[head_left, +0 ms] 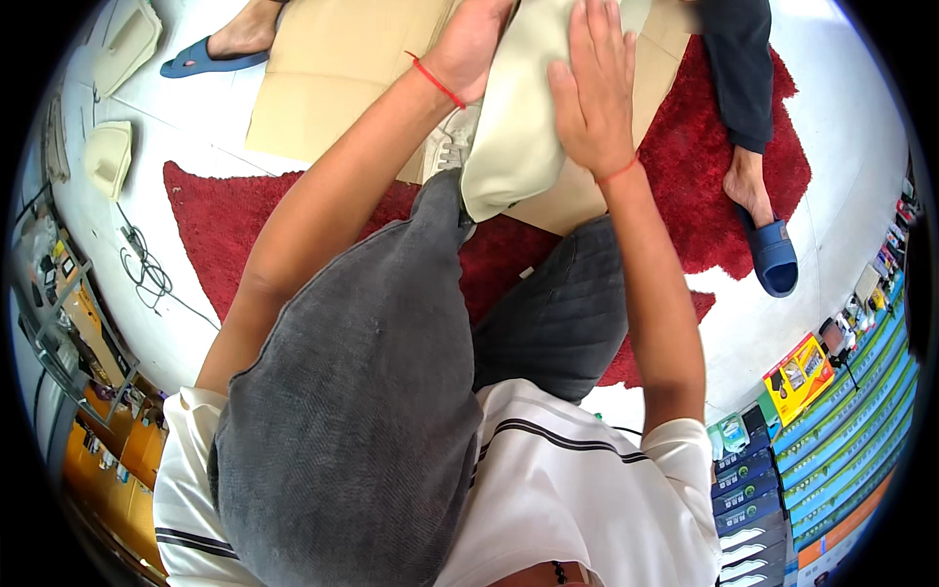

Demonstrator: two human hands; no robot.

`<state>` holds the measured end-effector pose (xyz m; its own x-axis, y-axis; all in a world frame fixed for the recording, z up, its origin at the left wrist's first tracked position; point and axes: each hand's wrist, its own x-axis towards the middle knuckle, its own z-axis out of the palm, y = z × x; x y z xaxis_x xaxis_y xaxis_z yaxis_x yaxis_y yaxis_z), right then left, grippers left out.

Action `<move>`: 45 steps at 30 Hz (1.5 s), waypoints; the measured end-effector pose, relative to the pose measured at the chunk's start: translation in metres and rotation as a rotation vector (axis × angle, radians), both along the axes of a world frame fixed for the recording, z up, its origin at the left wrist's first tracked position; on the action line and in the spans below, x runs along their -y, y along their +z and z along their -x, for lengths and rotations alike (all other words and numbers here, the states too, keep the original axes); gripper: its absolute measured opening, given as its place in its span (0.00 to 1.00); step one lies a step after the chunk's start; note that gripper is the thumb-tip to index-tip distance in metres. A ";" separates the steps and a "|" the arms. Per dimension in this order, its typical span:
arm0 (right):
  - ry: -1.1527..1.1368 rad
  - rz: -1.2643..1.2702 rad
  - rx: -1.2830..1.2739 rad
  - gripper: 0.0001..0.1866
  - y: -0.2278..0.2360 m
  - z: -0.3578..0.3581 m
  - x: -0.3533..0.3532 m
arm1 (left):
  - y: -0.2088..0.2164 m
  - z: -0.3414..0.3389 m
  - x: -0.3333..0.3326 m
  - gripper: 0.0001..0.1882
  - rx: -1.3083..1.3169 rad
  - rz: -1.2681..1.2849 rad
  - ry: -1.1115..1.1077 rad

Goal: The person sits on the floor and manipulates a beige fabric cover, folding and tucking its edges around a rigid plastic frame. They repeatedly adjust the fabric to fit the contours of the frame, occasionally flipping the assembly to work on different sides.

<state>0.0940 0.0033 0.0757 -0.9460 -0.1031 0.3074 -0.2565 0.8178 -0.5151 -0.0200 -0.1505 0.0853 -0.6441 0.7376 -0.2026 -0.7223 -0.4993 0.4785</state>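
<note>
A smooth cream piece [514,127] with a rounded near end lies between my legs at the top of the view; its far end is cut off and its exact kind is unclear. My right hand [597,103] rests flat on its right part, fingers stretched out. Along its left edge is my left hand [469,49], whose fingers are hidden behind the piece or beyond the upper edge. Below that hand shows my light laced shoe [448,145].
Flattened cardboard [333,83] and a dark red shaggy rug [230,210] cover the floor. Another person's blue slippers [775,259] flank the cardboard. Cream moulded pieces [108,157] and a black cable [147,269] lie left. Stacked boxes [748,489] stand right, a metal rack [73,323] left.
</note>
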 end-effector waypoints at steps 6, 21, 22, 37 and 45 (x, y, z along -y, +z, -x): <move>-0.262 0.397 -0.030 0.32 -0.017 -0.039 0.055 | 0.009 0.015 0.016 0.30 -0.493 0.698 -0.057; -0.544 0.769 0.227 0.21 -0.014 0.034 0.027 | 0.012 -0.035 0.015 0.34 -0.550 0.568 0.384; -0.515 0.873 0.250 0.24 -0.013 0.046 0.022 | 0.015 -0.046 0.009 0.19 -0.564 0.618 0.611; -0.304 0.599 0.142 0.30 -0.011 0.036 0.048 | 0.016 -0.019 0.061 0.10 -0.675 1.077 0.165; -0.457 1.256 0.216 0.21 -0.003 0.037 0.048 | 0.048 -0.007 0.032 0.19 -0.992 1.035 0.316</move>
